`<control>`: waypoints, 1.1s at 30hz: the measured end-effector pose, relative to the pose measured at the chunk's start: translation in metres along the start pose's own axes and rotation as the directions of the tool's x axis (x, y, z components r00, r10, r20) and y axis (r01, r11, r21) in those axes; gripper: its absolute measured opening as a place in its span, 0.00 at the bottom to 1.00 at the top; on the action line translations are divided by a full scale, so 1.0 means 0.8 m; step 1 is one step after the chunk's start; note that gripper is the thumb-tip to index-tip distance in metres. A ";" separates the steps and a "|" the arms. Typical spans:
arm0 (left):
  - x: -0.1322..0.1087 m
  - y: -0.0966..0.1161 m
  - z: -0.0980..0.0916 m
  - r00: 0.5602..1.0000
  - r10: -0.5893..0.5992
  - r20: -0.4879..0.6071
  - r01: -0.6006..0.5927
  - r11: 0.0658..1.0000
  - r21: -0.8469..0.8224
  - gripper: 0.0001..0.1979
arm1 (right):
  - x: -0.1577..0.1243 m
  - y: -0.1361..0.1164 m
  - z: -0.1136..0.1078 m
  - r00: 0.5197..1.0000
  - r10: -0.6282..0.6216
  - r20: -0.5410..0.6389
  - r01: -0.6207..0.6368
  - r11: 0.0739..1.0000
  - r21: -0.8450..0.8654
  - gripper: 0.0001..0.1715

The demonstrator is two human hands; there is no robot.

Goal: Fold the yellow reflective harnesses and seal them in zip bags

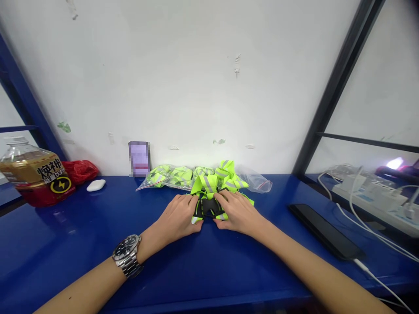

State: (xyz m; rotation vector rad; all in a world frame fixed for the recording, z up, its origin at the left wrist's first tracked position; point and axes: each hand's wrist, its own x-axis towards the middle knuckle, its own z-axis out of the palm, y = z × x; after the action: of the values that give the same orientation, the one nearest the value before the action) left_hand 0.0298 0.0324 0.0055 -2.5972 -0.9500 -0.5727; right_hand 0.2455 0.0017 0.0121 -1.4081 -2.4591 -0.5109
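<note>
Near the middle of the blue table lies a neon yellow-green strap bundle (pixel 208 184) with grey reflective stripes and a black buckle (pixel 210 206) at its front. My left hand (pixel 182 214) grips the left side of the bundle beside the buckle, thumb below and fingers on top. On the other side my right hand (pixel 238 213) pinches the same bundle, its fingers curled over the edge. Behind, clear plastic bags (pixel 181 175) hold more folded neon straps against the wall. Part of the bundle is hidden under my fingers.
On the blue table (pixel 183 270), a large bottle (pixel 34 174), a red bag (pixel 81 171) and a white case (pixel 96 185) are at left. A phone (pixel 139 158) leans on the wall. At right lie a black phone (pixel 325 231) with a cable and white power strips (pixel 376 198).
</note>
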 end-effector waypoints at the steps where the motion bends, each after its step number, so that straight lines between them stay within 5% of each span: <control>1: 0.001 -0.001 -0.002 1.000 0.013 0.004 -0.014 0.999 0.032 0.17 | 0.000 0.002 0.000 1.000 -0.012 -0.006 0.012 1.000 0.004 0.28; 6: -0.005 -0.032 -0.012 0.997 0.062 -0.046 -0.056 0.992 0.111 0.14 | -0.007 0.033 -0.005 0.997 -0.009 -0.081 0.012 0.999 0.038 0.25; 10: -0.015 -0.066 -0.019 0.964 0.015 -0.265 -0.031 0.998 -0.053 0.22 | -0.018 0.063 -0.007 0.976 0.098 -0.194 -0.055 0.975 0.214 0.30; 14: -0.018 -0.061 -0.021 0.919 0.069 -0.388 -0.110 0.990 -0.083 0.28 | -0.019 0.062 -0.004 0.956 0.009 -0.292 0.069 0.964 0.258 0.31; 20: -0.017 -0.031 -0.018 0.923 0.186 -0.336 -0.220 0.973 -0.065 0.31 | -0.017 0.044 -0.009 0.934 -0.092 -0.346 0.189 0.948 0.256 0.33; 33: -0.021 -0.030 -0.011 0.930 0.203 -0.305 -0.243 0.965 -0.098 0.28 | -0.018 0.037 -0.013 0.888 -0.206 -0.411 0.301 0.937 0.180 0.33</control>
State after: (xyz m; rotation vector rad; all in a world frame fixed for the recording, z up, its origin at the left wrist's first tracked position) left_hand -0.0001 0.0373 0.0094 -2.5879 -0.5280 -0.9535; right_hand 0.2791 -0.0001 0.0209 -0.8007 -2.2919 -0.4726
